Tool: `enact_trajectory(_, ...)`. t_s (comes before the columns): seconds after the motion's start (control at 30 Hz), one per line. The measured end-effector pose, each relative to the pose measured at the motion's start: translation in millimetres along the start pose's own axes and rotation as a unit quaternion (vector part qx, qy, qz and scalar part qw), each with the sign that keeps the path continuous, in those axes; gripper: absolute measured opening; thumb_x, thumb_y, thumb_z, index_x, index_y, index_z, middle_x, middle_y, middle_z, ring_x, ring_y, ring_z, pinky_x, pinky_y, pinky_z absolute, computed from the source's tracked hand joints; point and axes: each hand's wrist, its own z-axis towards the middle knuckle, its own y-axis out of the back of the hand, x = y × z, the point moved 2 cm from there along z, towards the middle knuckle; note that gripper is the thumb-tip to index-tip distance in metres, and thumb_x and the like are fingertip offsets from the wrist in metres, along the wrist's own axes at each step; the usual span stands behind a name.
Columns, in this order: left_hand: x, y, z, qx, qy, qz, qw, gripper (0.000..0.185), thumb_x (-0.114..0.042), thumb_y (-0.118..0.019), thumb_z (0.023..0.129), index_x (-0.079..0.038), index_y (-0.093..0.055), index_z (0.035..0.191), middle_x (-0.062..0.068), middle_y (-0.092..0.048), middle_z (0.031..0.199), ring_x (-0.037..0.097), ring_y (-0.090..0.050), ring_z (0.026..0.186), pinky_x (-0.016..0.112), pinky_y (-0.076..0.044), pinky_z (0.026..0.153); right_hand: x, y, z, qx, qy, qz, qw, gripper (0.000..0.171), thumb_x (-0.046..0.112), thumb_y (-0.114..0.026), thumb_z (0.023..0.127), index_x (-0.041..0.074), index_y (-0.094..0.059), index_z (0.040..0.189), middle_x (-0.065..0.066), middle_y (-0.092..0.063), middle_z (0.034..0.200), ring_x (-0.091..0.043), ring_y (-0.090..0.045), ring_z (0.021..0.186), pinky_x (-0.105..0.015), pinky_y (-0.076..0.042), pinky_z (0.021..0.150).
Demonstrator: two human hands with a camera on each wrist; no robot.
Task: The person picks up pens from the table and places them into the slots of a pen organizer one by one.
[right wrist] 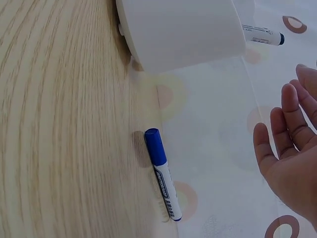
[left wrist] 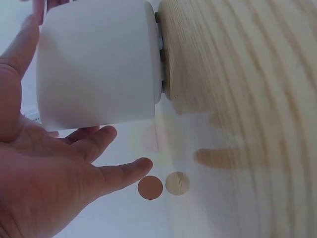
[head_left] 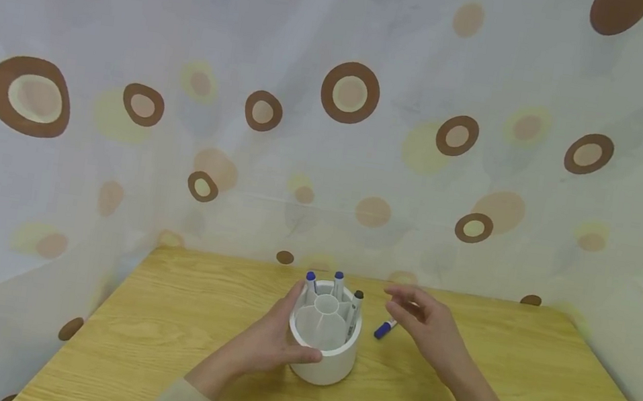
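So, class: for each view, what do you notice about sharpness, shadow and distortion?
Head view: even, soft light; the white holder is sharp, while the right hand has blurred fingertips. Left wrist view: the table grain smears with blur, and the left hand looms large. Right wrist view: the blue marker is crisp and casts a faint shadow.

In the head view, the lower parts of the three markers in the holder are hidden inside its compartments. The right hand covers the far end of the loose marker at center frame. The left hand hides the holder's left wall. In the left wrist view the holder's top is cut off by the upper edge, and the counter is blurred.
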Motion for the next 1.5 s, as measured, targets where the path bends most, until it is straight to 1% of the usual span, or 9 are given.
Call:
enact_trajectory(0.17,-2.4,0.9,-5.3,-0.010,0.000,0.005,0.9999,0.130,-0.038,-0.096,0.089,-0.015,-0.006,0.178,0.021,-0.025,0.179,0.046,-0.033,0.160,0.071,-0.024,0.126,-1,2,1,0.000,0.000,0.001,1.000,0.038,0.033,-0.069,0.112,0.013,-0.069,0.144,-0.009,-0.069,0.134,-0.033,-0.067,0.132,-0.030,-0.054,0.104)
enact_trajectory(0.3,-3.3,2.5,-8.4,-0.015,0.003,0.005,0.9999,0.124,-0.039,-0.094,0.091,-0.018,-0.009,0.179,0.018,-0.028,0.178,0.045,-0.040,0.157,0.071,-0.026,0.125,0,1,3,-0.001,0.016,-0.006,1.000,0.037,0.029,-0.068,0.113,0.012,-0.068,0.145,-0.008,-0.068,0.124,-0.030,-0.068,0.128,-0.023,-0.053,0.103)
enact_trajectory(0.4,-4.3,2.4,-10.4,-0.020,0.002,0.010,0.9998,0.121,-0.040,-0.093,0.091,-0.019,-0.012,0.179,0.020,-0.031,0.175,0.046,-0.043,0.155,0.074,-0.029,0.123,1,0,3,-0.002,0.017,-0.013,1.000,0.037,0.029,-0.068,0.113,0.012,-0.068,0.146,-0.006,-0.068,0.120,-0.027,-0.068,0.125,-0.022,-0.053,0.102)
enact_trajectory(0.6,-5.9,-2.5,-7.1,-0.031,0.011,0.011,0.9994,0.127,-0.041,-0.095,0.089,-0.014,-0.008,0.178,0.026,-0.030,0.171,0.045,-0.041,0.155,0.072,-0.029,0.124,4,2,1,-0.005,0.008,-0.022,1.000,0.038,0.030,-0.069,0.112,0.012,-0.068,0.146,-0.006,-0.069,0.122,-0.028,-0.069,0.125,-0.031,-0.056,0.103)
enact_trajectory(0.8,-4.2,-7.0,1.2,-0.030,0.045,-0.049,0.9973,0.133,-0.040,-0.095,0.089,-0.013,-0.001,0.178,0.022,-0.019,0.180,0.046,-0.025,0.163,0.071,-0.019,0.128,2,3,1,-0.005,0.011,-0.027,1.000,0.039,0.029,-0.069,0.112,0.012,-0.067,0.147,-0.005,-0.070,0.123,-0.029,-0.069,0.125,-0.045,-0.057,0.105)
enact_trajectory(0.9,-1.8,-7.7,4.5,-0.023,0.053,-0.066,0.9961,0.134,-0.039,-0.096,0.089,-0.015,0.001,0.178,0.021,-0.021,0.180,0.045,-0.023,0.164,0.070,-0.016,0.129,2,5,1,-0.006,0.006,-0.028,1.000,0.039,0.029,-0.069,0.112,0.012,-0.067,0.147,-0.006,-0.069,0.123,-0.031,-0.068,0.127,-0.051,-0.056,0.107)
enact_trajectory(1.03,1.1,-7.0,8.8,-0.015,0.048,-0.077,0.9958,0.135,-0.039,-0.096,0.088,-0.015,0.001,0.178,0.020,-0.027,0.178,0.045,-0.027,0.163,0.069,-0.017,0.129,-1,7,1,-0.012,0.003,-0.031,0.999,0.039,0.029,-0.069,0.112,0.011,-0.066,0.147,-0.006,-0.069,0.124,-0.035,-0.067,0.130,-0.057,-0.054,0.110)
enact_trajectory(1.23,3.1,-6.2,11.2,-0.007,0.038,-0.079,0.9961,0.136,-0.039,-0.097,0.087,-0.015,0.002,0.177,0.022,-0.033,0.175,0.047,-0.032,0.160,0.070,-0.020,0.128,-6,11,1,-0.014,0.005,-0.023,1.000,0.038,0.026,-0.069,0.112,0.010,-0.067,0.146,-0.008,-0.068,0.126,-0.039,-0.066,0.133,-0.057,-0.053,0.110)
enact_trajectory(1.5,5.2,-6.5,9.5,-0.006,0.028,-0.065,0.9974,0.135,-0.041,-0.097,0.087,-0.013,0.001,0.177,0.021,-0.036,0.174,0.047,-0.036,0.158,0.070,-0.023,0.128,-18,17,2,-0.018,0.014,-0.048,0.999,0.038,0.025,-0.068,0.112,0.010,-0.066,0.148,-0.008,-0.071,0.132,-0.034,-0.064,0.132,-0.056,-0.051,0.114)
